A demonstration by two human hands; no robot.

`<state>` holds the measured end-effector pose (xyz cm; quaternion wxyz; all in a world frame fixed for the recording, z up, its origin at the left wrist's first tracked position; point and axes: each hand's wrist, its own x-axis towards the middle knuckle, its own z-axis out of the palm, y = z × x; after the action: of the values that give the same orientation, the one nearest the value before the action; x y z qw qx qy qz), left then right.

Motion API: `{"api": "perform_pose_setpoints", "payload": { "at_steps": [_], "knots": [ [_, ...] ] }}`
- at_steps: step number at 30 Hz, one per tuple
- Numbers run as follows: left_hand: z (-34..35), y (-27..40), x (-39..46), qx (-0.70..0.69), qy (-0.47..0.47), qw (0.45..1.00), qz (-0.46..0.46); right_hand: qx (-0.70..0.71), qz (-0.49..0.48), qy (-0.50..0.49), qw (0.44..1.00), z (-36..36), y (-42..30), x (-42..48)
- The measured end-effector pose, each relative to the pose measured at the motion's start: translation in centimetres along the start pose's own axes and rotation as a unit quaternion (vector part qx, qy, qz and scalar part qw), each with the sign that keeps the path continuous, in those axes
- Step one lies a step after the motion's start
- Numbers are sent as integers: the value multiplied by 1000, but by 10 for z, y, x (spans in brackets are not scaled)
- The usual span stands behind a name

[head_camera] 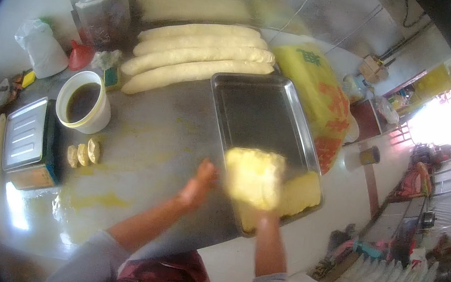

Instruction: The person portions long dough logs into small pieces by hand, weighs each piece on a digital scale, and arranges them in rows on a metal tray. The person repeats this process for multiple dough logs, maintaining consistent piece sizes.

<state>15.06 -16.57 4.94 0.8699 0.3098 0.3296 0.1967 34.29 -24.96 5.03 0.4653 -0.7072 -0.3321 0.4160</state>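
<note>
A flat, pale yellow slab of dough (253, 177), blurred, is held over the near part of a dark metal baking tray (262, 111). My right hand (267, 216) is on its near edge, mostly hidden under the slab. More yellow dough (301, 195) lies in the near right end of the tray. My left hand (198, 185) is just left of the tray above the metal table (156, 144), holding nothing, its fingers blurred. Behind the tray's left side several long rolls of dough (203, 53) lie side by side. Three small dough pieces (83, 154) sit at the left.
On the left are a white tub of dark liquid (83, 103), a rectangular metal tin (27, 135), a red funnel (80, 55), a white plastic bag (44, 48) and a yellow-lidded container (105, 11). A yellow printed sack (314, 93) stands against the tray's right side.
</note>
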Motion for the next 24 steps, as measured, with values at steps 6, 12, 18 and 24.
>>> {"api": "perform_pose_setpoints", "payload": {
  "at_steps": [6,12,18,24],
  "knots": [
    [26,-93,45,452,117,863,193,-443,-40,63,893,-57,15,35],
    [41,-93,62,417,246,872,68,-399,-78,123,905,-72,52,85],
    [6,-135,104,482,256,832,97,-455,-122,110,875,-57,55,78],
    [36,-100,82,363,300,878,90,-552,-176,82,811,-50,48,-6]
  ]
}}
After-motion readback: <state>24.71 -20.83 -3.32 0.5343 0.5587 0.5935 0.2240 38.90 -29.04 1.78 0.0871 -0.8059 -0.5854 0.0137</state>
